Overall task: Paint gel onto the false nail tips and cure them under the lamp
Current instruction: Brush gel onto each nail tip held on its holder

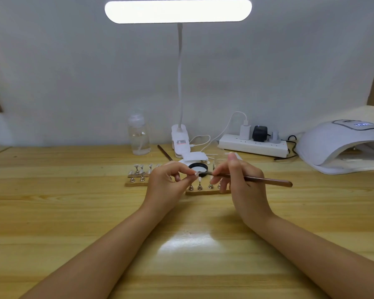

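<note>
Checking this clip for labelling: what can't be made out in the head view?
- Nail tip in left hand: too small to tell whether painted.
- Brush bristles: tiny, blurred.
- Wooden holder: middle hidden by both hands.
- Curing lamp: cut off by the right edge.

Wooden table (52,212) — lamp (341,145), bottle (139,137)

On the table (52,212), two nail stands sit side by side: one (136,179) left, one (203,189) right. A jar (200,167) lies just behind them. Farther back stand a bottle (138,137), a desk lamp (179,139) and a power strip (253,145). The curing lamp (341,145) sits far right.
</note>
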Demonstrator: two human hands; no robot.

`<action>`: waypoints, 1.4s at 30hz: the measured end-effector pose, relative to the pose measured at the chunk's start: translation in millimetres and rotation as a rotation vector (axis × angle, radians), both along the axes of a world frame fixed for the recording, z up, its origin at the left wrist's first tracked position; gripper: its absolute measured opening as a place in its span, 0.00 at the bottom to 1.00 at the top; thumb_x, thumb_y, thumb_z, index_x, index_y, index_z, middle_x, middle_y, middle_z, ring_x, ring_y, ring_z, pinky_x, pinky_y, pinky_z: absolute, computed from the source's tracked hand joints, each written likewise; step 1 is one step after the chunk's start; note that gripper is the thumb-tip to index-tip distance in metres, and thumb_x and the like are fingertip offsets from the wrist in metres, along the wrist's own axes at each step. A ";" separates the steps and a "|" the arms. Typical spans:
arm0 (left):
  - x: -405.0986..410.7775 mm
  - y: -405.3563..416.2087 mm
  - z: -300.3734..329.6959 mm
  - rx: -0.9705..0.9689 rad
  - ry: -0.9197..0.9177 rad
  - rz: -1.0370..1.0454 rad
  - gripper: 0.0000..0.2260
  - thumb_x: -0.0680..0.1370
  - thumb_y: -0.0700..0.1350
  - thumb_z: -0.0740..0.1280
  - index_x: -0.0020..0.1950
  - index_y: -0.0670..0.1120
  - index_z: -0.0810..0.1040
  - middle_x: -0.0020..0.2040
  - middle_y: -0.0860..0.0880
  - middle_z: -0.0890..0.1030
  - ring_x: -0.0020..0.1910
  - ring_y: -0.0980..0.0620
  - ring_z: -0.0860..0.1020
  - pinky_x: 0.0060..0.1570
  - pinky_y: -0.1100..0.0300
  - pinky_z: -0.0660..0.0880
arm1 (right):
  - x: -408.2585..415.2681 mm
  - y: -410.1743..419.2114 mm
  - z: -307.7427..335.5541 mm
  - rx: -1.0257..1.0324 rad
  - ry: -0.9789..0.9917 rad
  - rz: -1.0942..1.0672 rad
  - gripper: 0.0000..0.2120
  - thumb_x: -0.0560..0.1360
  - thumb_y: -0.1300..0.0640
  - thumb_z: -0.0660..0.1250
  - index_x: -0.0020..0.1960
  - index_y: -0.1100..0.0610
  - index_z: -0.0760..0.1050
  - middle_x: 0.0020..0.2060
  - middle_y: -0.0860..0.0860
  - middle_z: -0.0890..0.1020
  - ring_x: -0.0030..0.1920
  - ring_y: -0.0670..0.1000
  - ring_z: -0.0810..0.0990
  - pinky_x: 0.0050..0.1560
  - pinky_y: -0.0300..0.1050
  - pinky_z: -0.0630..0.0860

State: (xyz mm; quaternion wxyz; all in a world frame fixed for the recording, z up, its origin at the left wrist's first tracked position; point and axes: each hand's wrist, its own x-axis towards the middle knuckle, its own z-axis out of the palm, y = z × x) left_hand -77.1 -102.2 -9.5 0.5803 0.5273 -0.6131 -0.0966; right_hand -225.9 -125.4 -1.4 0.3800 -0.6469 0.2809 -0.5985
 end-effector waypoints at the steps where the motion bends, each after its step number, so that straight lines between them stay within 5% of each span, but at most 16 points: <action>1: 0.1 -0.1 -0.1 0.000 -0.002 0.002 0.11 0.66 0.36 0.74 0.35 0.51 0.80 0.35 0.54 0.79 0.32 0.58 0.70 0.35 0.73 0.68 | -0.4 -1.1 -0.1 -0.006 0.012 -0.013 0.19 0.78 0.53 0.56 0.34 0.57 0.77 0.28 0.52 0.80 0.26 0.47 0.75 0.29 0.36 0.73; 8: 0.6 -1.3 -0.4 0.013 -0.020 0.012 0.09 0.66 0.37 0.75 0.35 0.50 0.80 0.37 0.51 0.81 0.35 0.48 0.73 0.38 0.70 0.69 | 0.8 0.7 -0.7 0.024 0.015 0.005 0.23 0.71 0.42 0.55 0.30 0.56 0.77 0.25 0.54 0.80 0.25 0.48 0.76 0.29 0.36 0.73; 12: 0.5 -0.3 0.3 0.012 -0.020 0.015 0.11 0.66 0.36 0.75 0.35 0.52 0.80 0.36 0.52 0.80 0.33 0.55 0.70 0.37 0.71 0.68 | 0.7 -1.0 -0.2 -0.011 0.047 -0.003 0.19 0.76 0.49 0.55 0.34 0.55 0.77 0.28 0.51 0.80 0.25 0.43 0.75 0.29 0.34 0.72; 16: 0.2 0.3 0.6 0.024 -0.016 0.021 0.10 0.67 0.37 0.74 0.34 0.51 0.80 0.37 0.50 0.80 0.33 0.55 0.69 0.36 0.71 0.67 | 2.3 1.5 -0.1 0.034 0.048 0.022 0.23 0.70 0.40 0.55 0.31 0.55 0.78 0.25 0.53 0.80 0.25 0.48 0.76 0.28 0.35 0.72; 21: -0.3 0.1 0.9 0.030 -0.012 0.028 0.10 0.67 0.37 0.74 0.34 0.51 0.80 0.36 0.51 0.79 0.33 0.57 0.68 0.35 0.72 0.66 | 1.1 0.0 0.3 -0.021 0.066 -0.002 0.18 0.76 0.48 0.55 0.35 0.54 0.77 0.28 0.49 0.80 0.25 0.41 0.74 0.30 0.33 0.72; 25: -0.2 0.3 0.9 0.028 -0.013 0.024 0.10 0.67 0.37 0.74 0.34 0.51 0.80 0.37 0.50 0.80 0.33 0.56 0.68 0.35 0.72 0.66 | 2.1 2.9 0.3 0.018 0.058 0.027 0.23 0.70 0.40 0.54 0.31 0.54 0.77 0.24 0.52 0.80 0.26 0.46 0.77 0.28 0.34 0.72; 27: -0.2 0.6 1.1 0.034 -0.016 0.028 0.09 0.67 0.37 0.74 0.35 0.50 0.80 0.36 0.51 0.79 0.33 0.57 0.68 0.35 0.72 0.66 | 1.7 1.4 -0.2 0.008 0.025 0.004 0.22 0.72 0.43 0.55 0.31 0.54 0.77 0.25 0.52 0.80 0.26 0.50 0.76 0.28 0.36 0.72; 30: -0.9 1.0 1.5 0.029 -0.024 0.034 0.08 0.67 0.36 0.74 0.35 0.49 0.80 0.36 0.50 0.79 0.33 0.56 0.68 0.35 0.72 0.65 | 1.4 -1.6 -0.5 -0.043 0.065 -0.023 0.18 0.77 0.51 0.55 0.35 0.55 0.77 0.29 0.49 0.80 0.26 0.43 0.75 0.31 0.33 0.73; 34: -1.5 1.0 2.3 0.028 -0.024 0.031 0.07 0.67 0.36 0.74 0.35 0.48 0.80 0.37 0.47 0.80 0.33 0.55 0.69 0.35 0.72 0.65 | 1.9 0.3 -0.6 0.027 0.062 0.012 0.24 0.71 0.41 0.54 0.32 0.57 0.78 0.26 0.54 0.80 0.26 0.49 0.76 0.29 0.35 0.72; 42: -1.9 0.7 2.6 0.027 -0.016 0.032 0.07 0.67 0.37 0.74 0.35 0.48 0.80 0.35 0.51 0.79 0.32 0.57 0.68 0.34 0.73 0.64 | 2.1 0.5 0.4 0.013 0.056 0.073 0.21 0.72 0.43 0.55 0.34 0.57 0.78 0.26 0.52 0.80 0.26 0.44 0.76 0.29 0.34 0.72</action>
